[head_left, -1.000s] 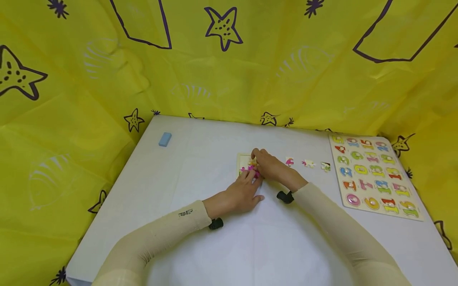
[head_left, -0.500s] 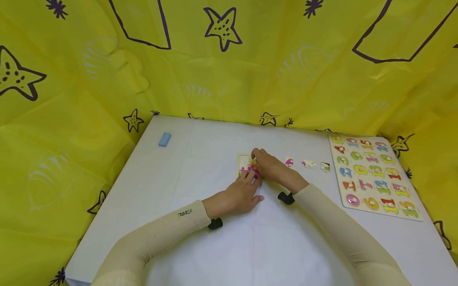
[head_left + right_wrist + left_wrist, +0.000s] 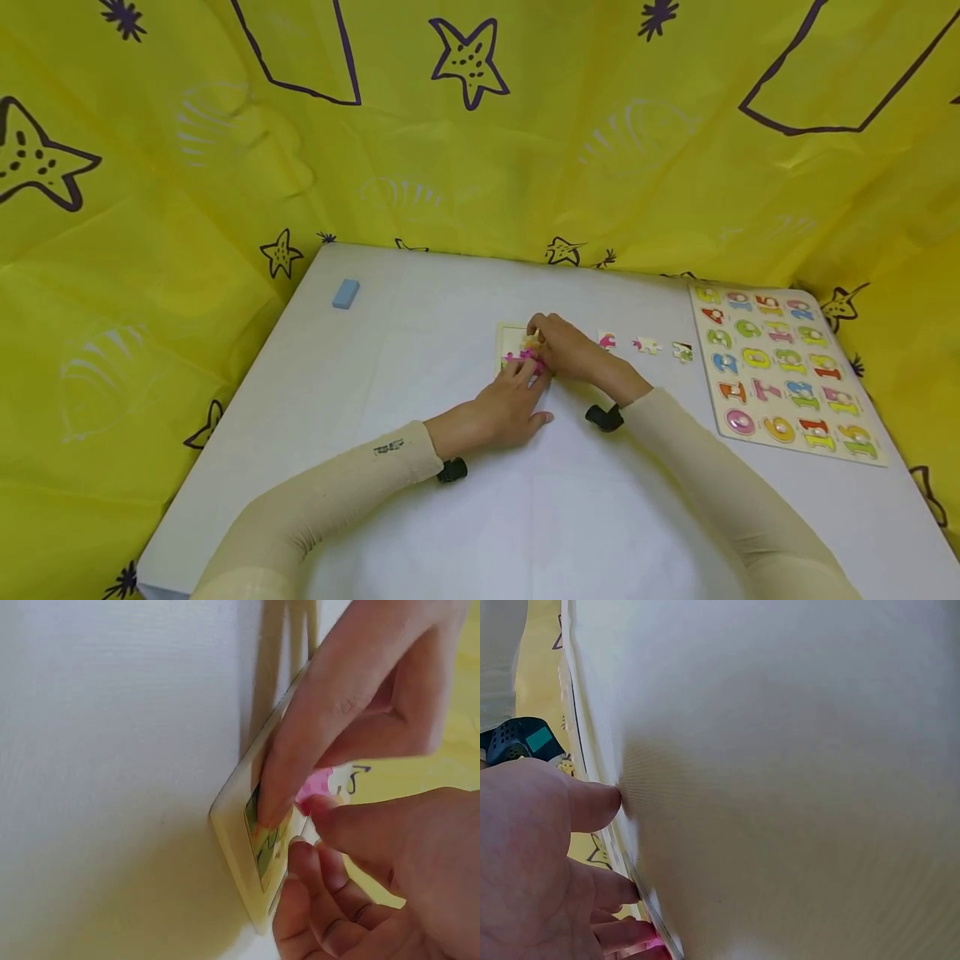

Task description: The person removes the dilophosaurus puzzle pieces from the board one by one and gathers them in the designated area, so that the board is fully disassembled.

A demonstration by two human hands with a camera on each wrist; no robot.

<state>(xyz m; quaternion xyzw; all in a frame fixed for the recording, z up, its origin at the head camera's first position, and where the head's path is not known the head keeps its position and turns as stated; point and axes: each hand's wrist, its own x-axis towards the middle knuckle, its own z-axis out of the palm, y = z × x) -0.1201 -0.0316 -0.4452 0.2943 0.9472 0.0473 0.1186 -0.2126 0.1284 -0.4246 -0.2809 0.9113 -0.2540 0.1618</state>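
Puzzle tray (image 3: 513,337) is touched on the white table (image 3: 420,533) by extended fingers of the left hand (image 3: 510,408); those of the right hand (image 3: 572,348) are curled together above it, any grip hidden. Beyond are seen three loose pieces (image 3: 646,344), one number board (image 3: 777,403), one blue block (image 3: 346,294).

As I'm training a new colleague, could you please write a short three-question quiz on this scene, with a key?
1. How many loose puzzle pieces lie between the right hand and the number board?
2. True or false: in the head view, the blue block lies to the left of the number board.
3. Which thing do the fingers of the left hand touch?
A) the number board
B) the small framed puzzle
C) the blue block

Key:
1. Three.
2. True.
3. B.
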